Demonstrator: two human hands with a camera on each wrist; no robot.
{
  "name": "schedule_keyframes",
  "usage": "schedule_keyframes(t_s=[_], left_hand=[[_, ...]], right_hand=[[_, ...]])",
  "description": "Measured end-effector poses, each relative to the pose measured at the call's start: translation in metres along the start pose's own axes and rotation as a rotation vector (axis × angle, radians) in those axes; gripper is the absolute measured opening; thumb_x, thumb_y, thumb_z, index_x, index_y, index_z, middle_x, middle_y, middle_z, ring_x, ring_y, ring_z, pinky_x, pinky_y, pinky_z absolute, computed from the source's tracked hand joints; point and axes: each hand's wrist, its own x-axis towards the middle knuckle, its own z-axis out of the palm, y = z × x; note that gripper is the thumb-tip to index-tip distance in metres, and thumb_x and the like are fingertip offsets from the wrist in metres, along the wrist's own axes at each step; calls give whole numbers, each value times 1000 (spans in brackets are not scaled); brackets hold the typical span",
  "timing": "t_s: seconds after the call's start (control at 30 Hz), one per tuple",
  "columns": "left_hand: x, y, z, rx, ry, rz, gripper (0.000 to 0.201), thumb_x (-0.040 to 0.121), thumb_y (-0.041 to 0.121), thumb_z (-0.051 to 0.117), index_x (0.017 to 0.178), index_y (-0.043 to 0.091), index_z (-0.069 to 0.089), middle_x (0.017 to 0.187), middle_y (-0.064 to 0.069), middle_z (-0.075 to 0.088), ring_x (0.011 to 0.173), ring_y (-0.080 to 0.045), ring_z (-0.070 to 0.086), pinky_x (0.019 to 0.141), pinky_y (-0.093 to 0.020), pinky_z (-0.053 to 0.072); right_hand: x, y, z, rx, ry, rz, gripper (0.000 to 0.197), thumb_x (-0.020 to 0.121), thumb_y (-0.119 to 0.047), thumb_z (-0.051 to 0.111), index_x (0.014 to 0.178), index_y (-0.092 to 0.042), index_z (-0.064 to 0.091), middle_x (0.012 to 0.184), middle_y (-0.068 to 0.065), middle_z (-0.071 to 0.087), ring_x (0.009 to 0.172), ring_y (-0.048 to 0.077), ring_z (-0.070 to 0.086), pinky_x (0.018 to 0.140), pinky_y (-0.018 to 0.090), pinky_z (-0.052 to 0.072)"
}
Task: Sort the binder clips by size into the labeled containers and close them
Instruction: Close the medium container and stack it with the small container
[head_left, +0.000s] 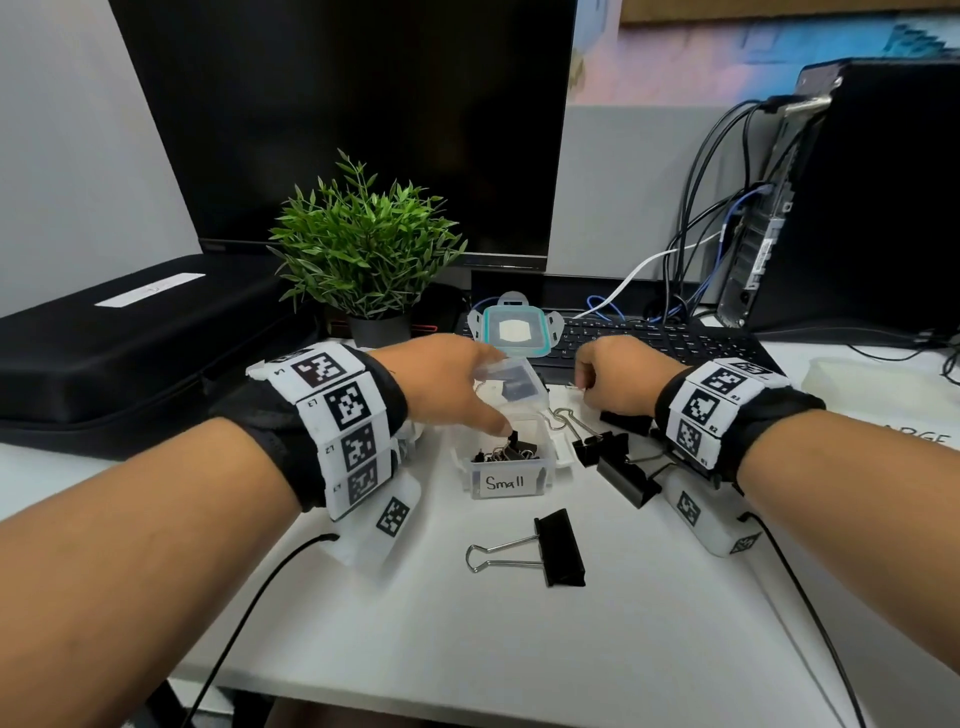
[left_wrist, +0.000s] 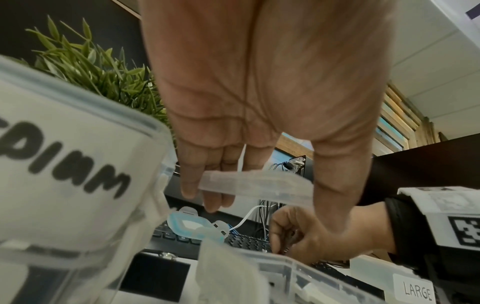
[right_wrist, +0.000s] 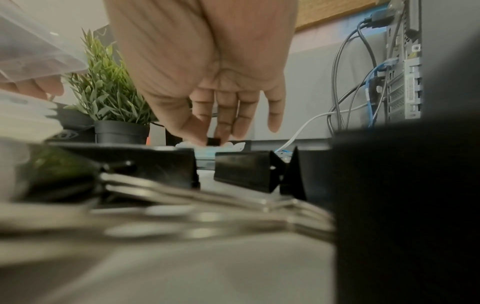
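Observation:
The clear Small container (head_left: 506, 482) stands at the table's middle with several small black clips inside. My left hand (head_left: 491, 397) holds its hinged clear lid (head_left: 511, 382) up, pinching it between fingers and thumb (left_wrist: 257, 187). Just right of the box, my right hand (head_left: 586, 387) pinches a small black binder clip (right_wrist: 213, 141) between thumb and fingertips, low over the table. Large black clips lie loose: one in front of the box (head_left: 558, 548), others under my right wrist (head_left: 626, 478). The Medium container (left_wrist: 64, 174) is at the left, the Large container (left_wrist: 415, 290) at the right.
A teal-rimmed lid (head_left: 511, 327) rests on the black keyboard (head_left: 675, 343) behind the box. A potted plant (head_left: 366, 249), a dark monitor (head_left: 363, 119) and a black case (head_left: 119, 353) stand behind and left. A computer tower (head_left: 857, 208) with cables is at the right.

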Motion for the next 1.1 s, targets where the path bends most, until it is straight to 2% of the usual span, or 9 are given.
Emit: schedule_keyframes(t_s=[0.1,0.23,0.33,0.4,0.43,0.5,0.63,0.8,1.1], left_hand=[[-3,-2,-5,-20,97,-10,84,76,49,70,146,25,31,139,6,48,123,-14,48,100,-26,40],[-9,-4,-12,-84,223,-43,82,77,43,71,146,22,31,137,4,50,116,-13,52,87,-19,37],[-15,-4,-15,-128,279,-40,70,79,38,71,140,20,40,129,2,56,97,-11,53,82,-19,40],[-18,-3,-15,-126,285,-39,66,80,36,71,137,20,43,126,1,57,93,-10,51,81,-20,41],[-19,-3,-15,-119,284,-39,66,80,36,71,138,19,42,126,1,57,95,-11,51,81,-21,41],[-22,-3,-15,-114,273,-39,69,80,36,71,141,20,39,129,1,54,99,-12,51,82,-20,39],[-22,-3,-11,-83,233,-12,82,77,43,71,146,23,31,138,2,47,119,-14,49,93,-22,39],[-23,10,3,37,73,67,81,76,48,70,145,25,33,140,5,45,123,-12,46,101,-25,39],[-12,13,26,170,-41,32,78,76,54,67,141,23,36,131,0,52,119,-19,49,97,-37,44]], right_hand=[[-8,-9,-5,204,66,-106,16,78,-3,60,83,-19,63,80,-7,61,78,17,57,65,15,44],[-24,-28,-9,469,48,-214,17,76,-1,66,82,-16,67,90,2,70,85,15,65,80,22,53],[-35,-40,-10,431,-37,-264,11,77,-7,72,84,-15,70,89,-4,68,78,1,58,72,6,45],[-37,-45,-9,378,-80,-282,10,77,-17,75,85,-17,72,92,-3,69,85,6,59,79,14,46],[-38,-46,-8,368,-85,-280,11,77,-21,76,86,-18,72,95,-3,69,88,9,60,81,17,46],[-37,-47,-9,368,-37,-253,8,81,-22,73,88,-19,71,96,-4,70,88,7,61,74,11,45],[-34,-39,-13,283,116,-150,16,89,-9,55,93,-15,69,78,-11,63,65,-3,53,57,6,37],[-33,-34,-14,216,127,-105,28,86,-1,45,94,-15,69,96,0,67,86,13,58,73,19,42],[-36,-39,-11,300,-52,-126,27,94,-11,47,108,-16,69,99,-3,65,88,10,56,76,21,42]])
